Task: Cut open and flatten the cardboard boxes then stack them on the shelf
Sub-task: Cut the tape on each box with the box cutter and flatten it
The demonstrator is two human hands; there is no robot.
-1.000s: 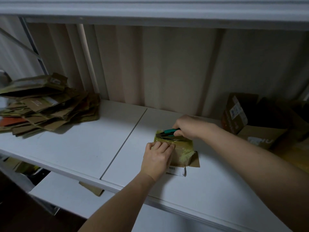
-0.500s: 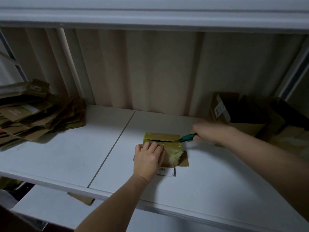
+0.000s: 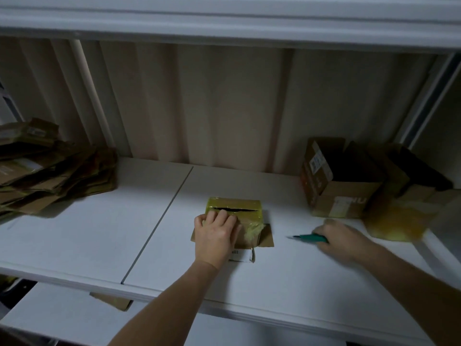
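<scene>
yellow tape wraps the small box lying on the white shelf, and a ragged dark slit runs across its taped top, so i judge the cutting step is done on that seam and the flattening is next. my left hand presses down on the near half of the box, fingers curled over its top edge, holding it in place. my right hand is out to the right, well apart from the box, gripping the green knife with its thin blade pointing back toward the box; that hand is blurred. the tape looks glossy and crinkled, bunched into a wad at the box's right corner, and a brown flap already lies open beside it, with a white label at the near edge. next i'd likely need to slit any tape left at the ends, then pull the flaps apart and press the thin board flat. the stack of flattened brown cardboard sits far left on the shelf, and that is where this piece should go. an open carton waits at the right, a yellowish bag beside it.
</scene>
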